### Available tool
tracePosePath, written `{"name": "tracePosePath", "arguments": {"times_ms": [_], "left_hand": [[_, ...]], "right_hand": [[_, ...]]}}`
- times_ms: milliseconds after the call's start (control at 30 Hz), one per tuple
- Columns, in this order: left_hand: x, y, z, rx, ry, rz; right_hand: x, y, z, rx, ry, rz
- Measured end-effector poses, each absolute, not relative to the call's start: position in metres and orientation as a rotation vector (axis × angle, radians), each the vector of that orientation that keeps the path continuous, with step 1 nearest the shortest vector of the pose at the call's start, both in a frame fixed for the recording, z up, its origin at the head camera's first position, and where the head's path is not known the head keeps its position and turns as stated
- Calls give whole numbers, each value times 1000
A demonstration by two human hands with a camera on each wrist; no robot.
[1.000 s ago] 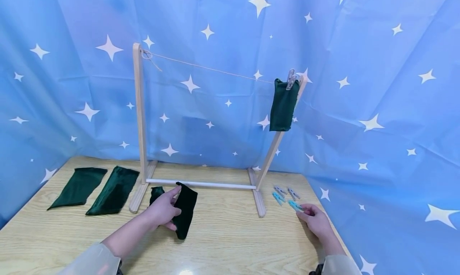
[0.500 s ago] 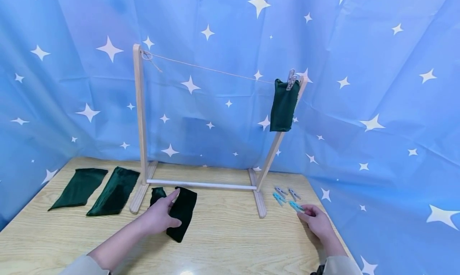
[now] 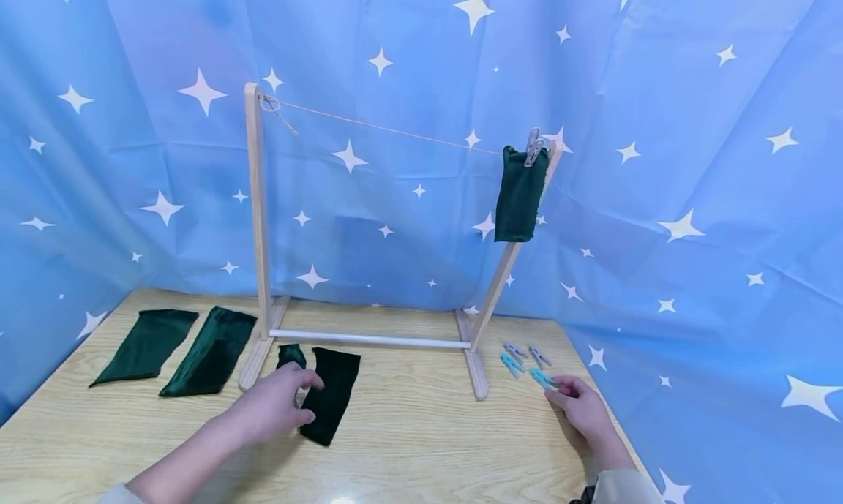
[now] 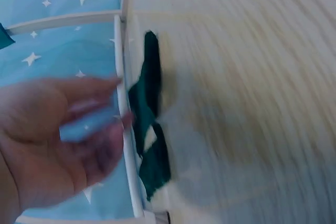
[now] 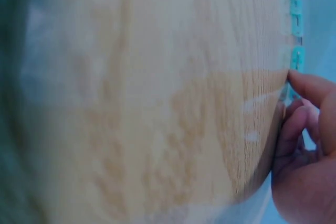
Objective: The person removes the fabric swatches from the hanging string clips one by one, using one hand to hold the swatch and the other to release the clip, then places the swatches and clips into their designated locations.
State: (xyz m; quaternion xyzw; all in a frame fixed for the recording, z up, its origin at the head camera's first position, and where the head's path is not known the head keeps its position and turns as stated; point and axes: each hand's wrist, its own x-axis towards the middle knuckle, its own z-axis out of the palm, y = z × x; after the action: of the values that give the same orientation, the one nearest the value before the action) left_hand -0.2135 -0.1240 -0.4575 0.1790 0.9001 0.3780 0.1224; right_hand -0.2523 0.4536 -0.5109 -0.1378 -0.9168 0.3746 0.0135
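Note:
My left hand is over the table, its thumb and fingers spread apart with nothing between them. Just right of it a dark green cloth rectangle lies flat; another green cloth is partly hidden behind the hand. In the left wrist view the same hand is blurred, and green cloth shows beyond its fingertips. On the right, my right hand pinches a turquoise clothespin between thumb and fingers. The right wrist view has the hand at the clothespin's near end.
A wooden frame carries a string line. A green cloth hangs at its right end from a grey clothespin. Two more cloths lie at left. Several clothespins lie near the table's right side.
My left hand has let go of the dark green cloth and drawn back to the left. The cloth now lies flat on the table. My right hand stays on the clothespin.

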Motion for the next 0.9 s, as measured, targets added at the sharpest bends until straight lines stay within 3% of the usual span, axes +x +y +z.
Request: {"name": "tracePosePath", "arguments": {"times_ms": [233, 900], "left_hand": [[-217, -130, -474, 877, 2283, 1146], [-225, -125, -479, 983, 2301, 1144]], "right_hand": [[-251, 454, -509, -440, -2862, 1171], [-253, 453, -511, -458, -2857, 1173]]}}
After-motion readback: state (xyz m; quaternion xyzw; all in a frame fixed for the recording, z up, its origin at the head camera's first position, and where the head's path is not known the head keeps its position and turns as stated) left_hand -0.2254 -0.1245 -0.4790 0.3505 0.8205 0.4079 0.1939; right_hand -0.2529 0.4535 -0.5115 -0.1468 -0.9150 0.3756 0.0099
